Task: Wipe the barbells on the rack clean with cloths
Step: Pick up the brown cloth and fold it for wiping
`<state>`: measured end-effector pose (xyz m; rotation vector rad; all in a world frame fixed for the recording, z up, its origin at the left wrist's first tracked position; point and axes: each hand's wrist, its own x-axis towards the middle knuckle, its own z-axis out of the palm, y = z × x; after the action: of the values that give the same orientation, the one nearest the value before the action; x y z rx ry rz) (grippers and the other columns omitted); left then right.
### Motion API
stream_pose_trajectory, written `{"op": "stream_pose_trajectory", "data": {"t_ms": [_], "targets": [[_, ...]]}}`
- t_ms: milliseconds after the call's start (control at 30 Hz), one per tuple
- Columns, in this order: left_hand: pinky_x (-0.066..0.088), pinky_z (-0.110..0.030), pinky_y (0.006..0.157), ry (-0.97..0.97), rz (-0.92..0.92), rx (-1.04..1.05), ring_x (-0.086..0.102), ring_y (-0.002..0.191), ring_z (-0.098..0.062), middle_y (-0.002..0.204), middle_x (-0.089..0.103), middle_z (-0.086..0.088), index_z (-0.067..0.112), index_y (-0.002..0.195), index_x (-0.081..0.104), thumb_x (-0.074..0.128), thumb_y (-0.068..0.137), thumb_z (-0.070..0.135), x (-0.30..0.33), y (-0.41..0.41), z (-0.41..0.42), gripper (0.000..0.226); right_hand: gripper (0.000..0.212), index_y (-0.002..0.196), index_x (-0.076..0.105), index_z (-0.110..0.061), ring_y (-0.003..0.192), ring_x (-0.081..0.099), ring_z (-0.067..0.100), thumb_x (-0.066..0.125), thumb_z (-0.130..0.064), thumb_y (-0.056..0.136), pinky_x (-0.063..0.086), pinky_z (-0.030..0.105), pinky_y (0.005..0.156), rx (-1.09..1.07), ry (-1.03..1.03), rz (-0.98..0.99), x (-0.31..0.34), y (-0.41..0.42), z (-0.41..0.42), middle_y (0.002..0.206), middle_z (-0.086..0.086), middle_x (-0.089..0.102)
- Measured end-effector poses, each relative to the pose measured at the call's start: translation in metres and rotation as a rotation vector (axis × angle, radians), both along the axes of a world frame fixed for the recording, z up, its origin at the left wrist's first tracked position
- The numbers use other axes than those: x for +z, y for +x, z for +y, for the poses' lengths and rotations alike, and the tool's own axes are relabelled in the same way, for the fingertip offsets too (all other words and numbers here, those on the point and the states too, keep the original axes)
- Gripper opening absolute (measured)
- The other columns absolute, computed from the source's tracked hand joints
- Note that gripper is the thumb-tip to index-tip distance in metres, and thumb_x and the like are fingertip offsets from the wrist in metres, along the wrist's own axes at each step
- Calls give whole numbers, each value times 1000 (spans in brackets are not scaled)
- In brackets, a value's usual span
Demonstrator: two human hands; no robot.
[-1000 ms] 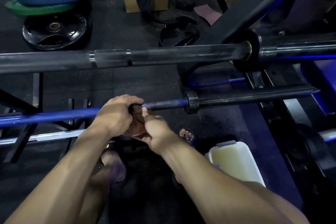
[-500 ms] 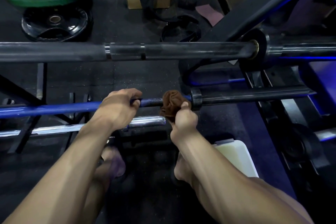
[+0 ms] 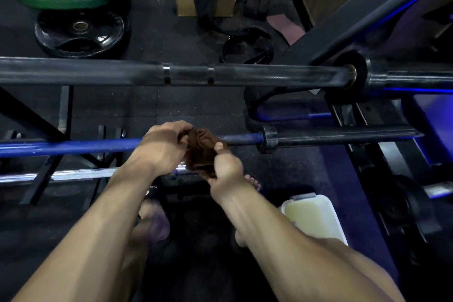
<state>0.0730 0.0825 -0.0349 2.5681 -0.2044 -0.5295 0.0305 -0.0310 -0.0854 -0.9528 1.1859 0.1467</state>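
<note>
A blue barbell (image 3: 73,147) lies level across the rack in front of me, its black sleeve (image 3: 343,135) running off to the right. A brown cloth (image 3: 202,148) is bunched over the shaft just left of the collar. My left hand (image 3: 163,146) pinches the cloth's upper left edge, fingers curled over the bar there. My right hand (image 3: 224,167) grips the cloth from below, thumb up on its right side. A thicker black barbell (image 3: 122,73) sits on the rack above, and a chrome barbell (image 3: 76,174) lies lower down.
Weight plates (image 3: 78,29) are stacked on the floor at the back left, blue and green on top. A pale plastic container (image 3: 316,216) stands by my right foot. The rack's black frame (image 3: 367,14) slants up on the right. A black belt (image 3: 247,49) lies on the floor.
My right hand has brought the cloth back left along the blue bar from the collar. My left hand now pinches the cloth rather than gripping the bare bar.
</note>
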Motion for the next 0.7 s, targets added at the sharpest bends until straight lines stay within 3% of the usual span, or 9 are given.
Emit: {"op": "stream_pose_trajectory", "data": {"t_ms": [67,133,167,300,400,467,567,600,700], "targets": [[44,-35,101,25,-15,-18,57,121,-30,131,66,-7,26,131,63,48,103,19,-1,2,0,33,33,118,70,-11,88,73,27,68,-34,94,64,37,65,9,7,-12,-6,-1,-16,107,10,75],[44,-39,102,26,-20,-16,57,120,-31,130,66,-7,26,130,63,47,103,20,-3,4,4,32,26,117,73,-14,73,72,15,64,-28,97,52,19,47,-20,52,-62,-1,-5,-29,97,1,78],[44,-39,103,27,-25,-16,56,120,-31,130,65,-7,27,131,62,47,104,21,-4,5,7,32,24,116,73,-15,67,71,13,62,-26,98,47,17,46,-28,39,-67,-1,-6,-36,91,-2,78],[43,-39,107,75,-8,-27,55,123,-30,137,61,-6,27,137,59,45,104,22,-4,5,27,36,18,112,65,-14,64,65,18,54,-25,103,46,27,53,-140,-25,-59,13,-5,-42,84,5,71],[47,-43,104,93,3,-8,59,118,-30,133,63,-6,30,133,60,45,103,25,-5,6,42,33,26,94,68,-9,51,62,20,47,-18,105,48,28,51,-196,-115,-58,17,-1,-45,66,7,69],[48,-44,103,107,4,-8,60,116,-31,129,65,-6,30,127,63,46,102,24,-4,6,50,31,32,84,66,-13,56,63,18,43,-18,106,48,30,57,-241,-156,-67,18,1,-47,62,3,69],[48,-45,101,88,2,-4,60,114,-31,129,65,-5,32,128,64,44,101,18,-3,4,61,36,33,88,63,-17,78,70,25,45,-37,107,60,41,79,-264,-250,-8,13,4,-30,88,8,74],[49,-44,101,73,8,-2,59,114,-30,130,64,-5,33,129,64,44,100,16,-1,4,64,39,34,87,62,-17,77,68,26,46,-40,106,60,40,78,-273,-286,3,6,6,-24,93,10,73],[49,-42,101,25,35,-2,60,113,-29,132,64,-4,32,129,63,45,97,8,2,3,70,44,38,85,65,-6,53,48,15,41,-27,106,41,22,48,-235,-333,-71,1,17,5,87,11,71]]}}
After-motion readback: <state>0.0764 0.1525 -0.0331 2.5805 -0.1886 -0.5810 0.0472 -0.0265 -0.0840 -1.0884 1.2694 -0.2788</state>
